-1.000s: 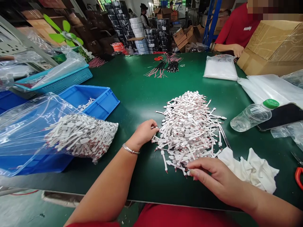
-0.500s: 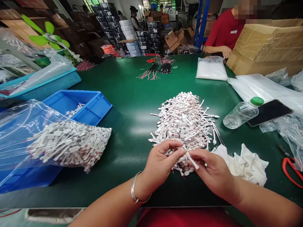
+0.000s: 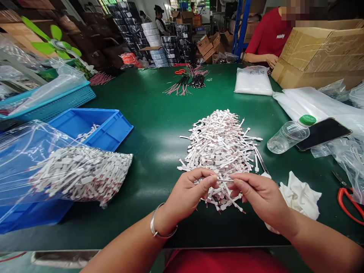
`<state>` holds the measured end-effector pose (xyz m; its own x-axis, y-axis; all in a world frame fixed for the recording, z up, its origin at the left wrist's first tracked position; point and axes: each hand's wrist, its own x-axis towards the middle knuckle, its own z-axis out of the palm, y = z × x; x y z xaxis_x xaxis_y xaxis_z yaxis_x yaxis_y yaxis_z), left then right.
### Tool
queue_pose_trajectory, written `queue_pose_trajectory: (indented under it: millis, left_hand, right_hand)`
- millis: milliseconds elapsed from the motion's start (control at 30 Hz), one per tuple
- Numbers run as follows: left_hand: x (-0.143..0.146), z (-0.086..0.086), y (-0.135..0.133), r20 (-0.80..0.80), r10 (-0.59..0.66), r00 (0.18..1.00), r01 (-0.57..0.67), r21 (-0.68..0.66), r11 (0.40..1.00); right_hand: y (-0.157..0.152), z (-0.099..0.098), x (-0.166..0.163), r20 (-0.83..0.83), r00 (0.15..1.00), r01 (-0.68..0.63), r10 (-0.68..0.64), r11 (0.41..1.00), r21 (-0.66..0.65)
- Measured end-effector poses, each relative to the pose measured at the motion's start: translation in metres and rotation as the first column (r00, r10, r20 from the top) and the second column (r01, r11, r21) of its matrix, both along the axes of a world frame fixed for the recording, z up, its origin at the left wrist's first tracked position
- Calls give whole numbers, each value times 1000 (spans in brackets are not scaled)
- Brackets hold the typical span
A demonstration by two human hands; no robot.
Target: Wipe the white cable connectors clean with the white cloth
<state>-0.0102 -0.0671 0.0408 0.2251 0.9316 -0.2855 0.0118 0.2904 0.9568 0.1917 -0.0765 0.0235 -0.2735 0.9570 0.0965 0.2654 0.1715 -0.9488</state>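
A short white cable piece (image 3: 225, 180) is stretched level between my two hands. One end is pinched between thumb and forefinger of my left hand (image 3: 189, 195), which has a silver bangle on its wrist. The other end sits between thumb and forefinger of my right hand (image 3: 263, 197). Both hands are just above the near end of a heap of short white cables (image 3: 220, 144) with reddish ends and small white connectors. Tweezers (image 3: 261, 161) lie along the heap's right side. My fingertips hide the piece's ends.
Left, a clear bag of similar cables (image 3: 85, 174) rests near a blue bin (image 3: 115, 131). To the right are a bottle (image 3: 288, 136), a phone (image 3: 324, 133), a white cloth (image 3: 301, 195) and red-handled scissors (image 3: 348, 204). A co-worker (image 3: 267, 36) is behind a carton (image 3: 327, 49).
My hands have drawn slightly apart. The slanting white cable seen between them earlier no longer shows there; a thin piece now spans level from fingertip to fingertip.
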Motion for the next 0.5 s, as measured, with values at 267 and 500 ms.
queue_pose_trajectory:
  millis: [267,500]
  left_hand:
    - [6,-14,-2,111,78,991,-64,-125,990]
    - [6,-10,3,220,173,960,-150,-117,982]
  right_hand:
    - [2,5,-7,-148,969,-247,199,830,-499]
    - [-6,3,-14,-106,949,-313,296,863,-396]
